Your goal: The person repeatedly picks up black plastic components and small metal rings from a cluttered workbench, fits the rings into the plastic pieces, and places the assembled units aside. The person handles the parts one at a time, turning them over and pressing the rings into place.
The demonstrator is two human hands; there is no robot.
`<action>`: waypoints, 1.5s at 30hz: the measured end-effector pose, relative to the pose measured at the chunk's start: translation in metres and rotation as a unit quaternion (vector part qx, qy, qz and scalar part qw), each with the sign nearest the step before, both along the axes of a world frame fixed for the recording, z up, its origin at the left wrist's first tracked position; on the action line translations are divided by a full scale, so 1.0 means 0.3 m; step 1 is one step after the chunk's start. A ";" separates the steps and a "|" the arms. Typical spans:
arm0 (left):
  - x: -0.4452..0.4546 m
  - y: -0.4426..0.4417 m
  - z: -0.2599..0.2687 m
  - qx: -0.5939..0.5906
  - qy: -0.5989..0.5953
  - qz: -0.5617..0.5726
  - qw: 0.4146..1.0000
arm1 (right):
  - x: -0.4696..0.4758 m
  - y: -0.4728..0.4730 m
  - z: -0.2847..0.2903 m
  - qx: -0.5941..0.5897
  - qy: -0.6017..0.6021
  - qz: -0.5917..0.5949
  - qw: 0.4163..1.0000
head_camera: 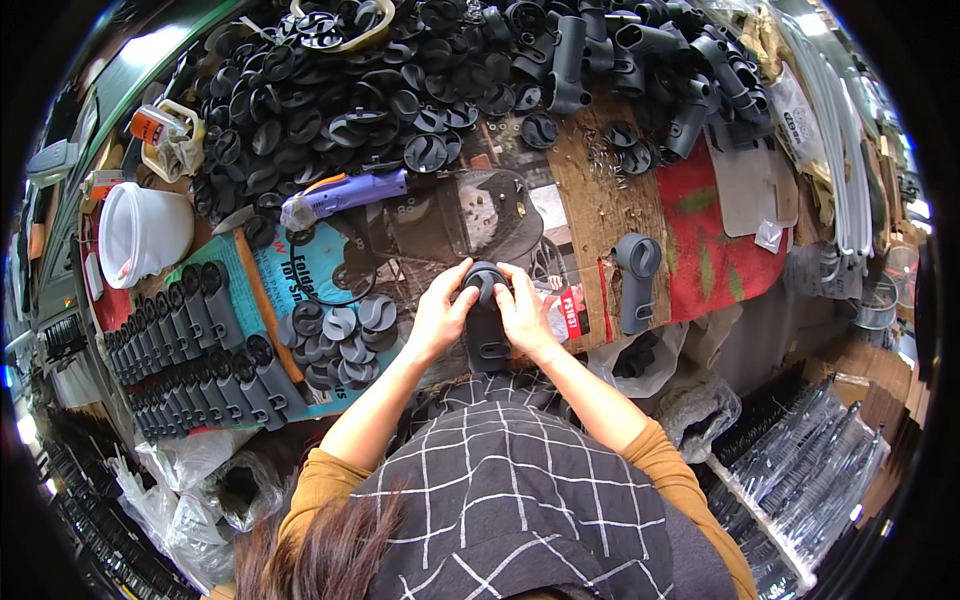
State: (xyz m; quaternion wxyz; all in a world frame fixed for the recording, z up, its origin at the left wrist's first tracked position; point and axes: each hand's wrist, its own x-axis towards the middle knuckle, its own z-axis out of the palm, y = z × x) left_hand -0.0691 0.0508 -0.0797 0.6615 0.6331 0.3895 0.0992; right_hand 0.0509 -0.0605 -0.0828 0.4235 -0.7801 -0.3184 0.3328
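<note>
Both hands hold one dark grey plastic tubular fitting (488,337) at the table's near edge. My left hand (442,311) grips the round upper end from the left, and my right hand (523,311) grips it from the right. Both thumbs rest on the round knob (486,279) set in that end. A similar fitting with its knob (638,281) lies to the right on the cardboard. To the left is a small heap of grey round knobs (340,323). Beyond the hands lies a purple electric screwdriver (352,199).
Rows of grey fittings (196,304) lie at the left, near a white plastic bucket (150,229). A large pile of black knobs (300,112) and loose tubular parts (568,67) covers the far side. Small springs (609,161) lie on the cardboard. A wooden strip (266,307) borders the knob heap.
</note>
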 end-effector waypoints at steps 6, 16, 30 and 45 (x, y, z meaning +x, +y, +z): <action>0.018 -0.008 0.021 0.135 0.028 -0.017 0.990 | -0.045 0.029 -0.001 -0.035 -0.082 -0.044 0.995; -0.021 0.096 0.336 -0.148 -0.092 -0.224 0.959 | 0.043 -0.041 0.362 0.049 -0.015 0.020 0.998; -0.077 -0.021 0.570 0.126 -0.146 -0.262 0.946 | -0.065 -0.137 0.593 0.114 -0.101 0.098 0.983; -0.013 -0.042 0.561 0.312 -0.197 -0.259 0.892 | -0.050 -0.170 0.611 0.106 0.016 0.005 0.994</action>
